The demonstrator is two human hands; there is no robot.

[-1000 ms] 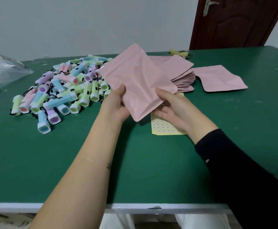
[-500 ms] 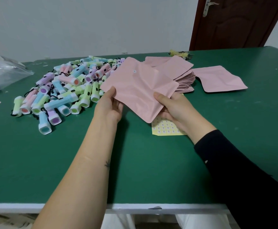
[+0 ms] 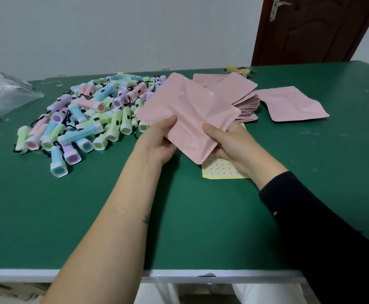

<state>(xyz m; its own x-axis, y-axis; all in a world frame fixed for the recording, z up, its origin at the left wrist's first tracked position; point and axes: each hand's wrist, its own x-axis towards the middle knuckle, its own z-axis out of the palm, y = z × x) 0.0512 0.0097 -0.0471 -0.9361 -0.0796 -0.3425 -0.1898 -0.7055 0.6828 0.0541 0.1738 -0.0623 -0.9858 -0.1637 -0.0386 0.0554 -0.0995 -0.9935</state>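
Item: pink pouch [image 3: 190, 119], flat, lightly creased, with a small round hole near its far edge.
Location: held clear of the green worktop [image 3: 91, 216], between the torch pile [image 3: 87, 119] and the pouch stack [image 3: 245, 106], partly over the sticker sheet [image 3: 221, 171].
Left hand [image 3: 159, 145]: pinches the pouch's near-left edge, thumb on top, fingers beneath.
Right hand [image 3: 229, 143]: pinches the near-right edge the same way.
Step, as judged: parting the pouch to take one torch.
Method advised: rub thumb against fingers to slide the two layers apart. Keep the pinch light. Which edge is the mouth cannot be told.
Risk: a hard grip creases the film.
Also present: loose pouch [image 3: 295, 104], clear bag [image 3: 1, 95].
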